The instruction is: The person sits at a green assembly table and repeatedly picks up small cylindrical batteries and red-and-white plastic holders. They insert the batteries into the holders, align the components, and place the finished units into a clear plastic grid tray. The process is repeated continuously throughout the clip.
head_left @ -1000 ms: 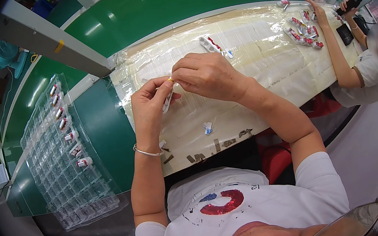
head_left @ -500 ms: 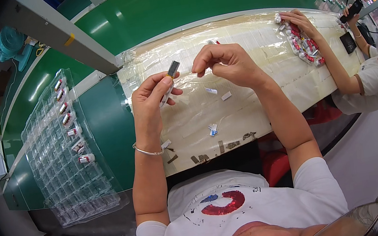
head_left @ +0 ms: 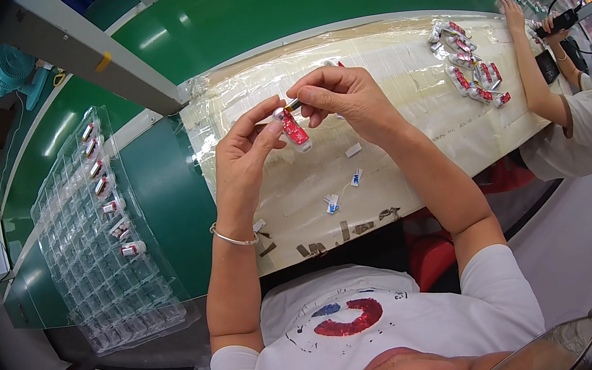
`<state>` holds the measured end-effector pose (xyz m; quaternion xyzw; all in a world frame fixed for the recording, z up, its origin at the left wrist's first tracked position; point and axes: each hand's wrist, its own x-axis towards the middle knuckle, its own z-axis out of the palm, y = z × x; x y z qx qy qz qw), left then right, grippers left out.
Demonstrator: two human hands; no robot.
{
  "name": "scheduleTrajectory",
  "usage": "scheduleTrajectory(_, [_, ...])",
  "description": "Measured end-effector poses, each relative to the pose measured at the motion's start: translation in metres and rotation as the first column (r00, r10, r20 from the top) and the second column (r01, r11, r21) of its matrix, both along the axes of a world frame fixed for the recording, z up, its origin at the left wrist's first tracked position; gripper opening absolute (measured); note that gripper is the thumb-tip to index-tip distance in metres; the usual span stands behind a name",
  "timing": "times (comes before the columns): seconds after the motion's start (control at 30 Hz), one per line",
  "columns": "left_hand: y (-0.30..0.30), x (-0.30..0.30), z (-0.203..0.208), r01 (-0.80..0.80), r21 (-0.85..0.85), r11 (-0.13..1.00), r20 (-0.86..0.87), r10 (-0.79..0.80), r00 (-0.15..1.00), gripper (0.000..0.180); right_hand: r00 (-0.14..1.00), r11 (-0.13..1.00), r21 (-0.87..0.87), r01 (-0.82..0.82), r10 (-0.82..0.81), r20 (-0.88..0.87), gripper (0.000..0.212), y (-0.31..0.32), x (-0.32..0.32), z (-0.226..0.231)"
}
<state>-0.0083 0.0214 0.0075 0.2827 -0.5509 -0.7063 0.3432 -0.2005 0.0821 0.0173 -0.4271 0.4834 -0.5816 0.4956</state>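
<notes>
My left hand (head_left: 241, 147) is closed around a small red-and-white patterned capsule-shaped piece (head_left: 295, 132), its rounded white end pointing toward me. At the far end of that piece is a slim dark part (head_left: 293, 105), pinched between the thumb and fingers of my right hand (head_left: 352, 100). The two hands meet here, just above the covered worktop. My fingers partly hide how the dark part joins the red piece. Below lie a plain white scrap (head_left: 353, 150) and two blue-and-white slips (head_left: 332, 203).
To the left, a clear compartment tray (head_left: 86, 252) holds several red-and-white pieces along one side. A metal post (head_left: 103, 53) rises beyond it. More such pieces (head_left: 477, 76) are piled on the right, beside a co-worker's arm (head_left: 536, 87). A teal fan (head_left: 15, 69) stands far left.
My right hand has come in to the left and taken the dark part. The held piece has turned, its red side now showing. One slip has dropped nearer me; the co-worker's hand has left the pile.
</notes>
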Motion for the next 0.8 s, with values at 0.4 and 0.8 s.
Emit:
scheduleTrajectory(0.4, [0.001, -0.002, -0.008, -0.056, -0.088, 0.995, 0.100, 0.065, 0.993, 0.025, 0.952, 0.994, -0.111, 0.015, -0.048, -0.301, 0.025, 0.008, 0.001, 0.002])
scheduleTrajectory(0.8, [0.005, -0.006, -0.011, -0.174, -0.326, 0.929, 0.074, 0.208, 0.975, 0.019, 0.775, 0.922, -0.386, 0.011, -0.252, -0.579, 0.018, 0.006, 0.002, 0.003])
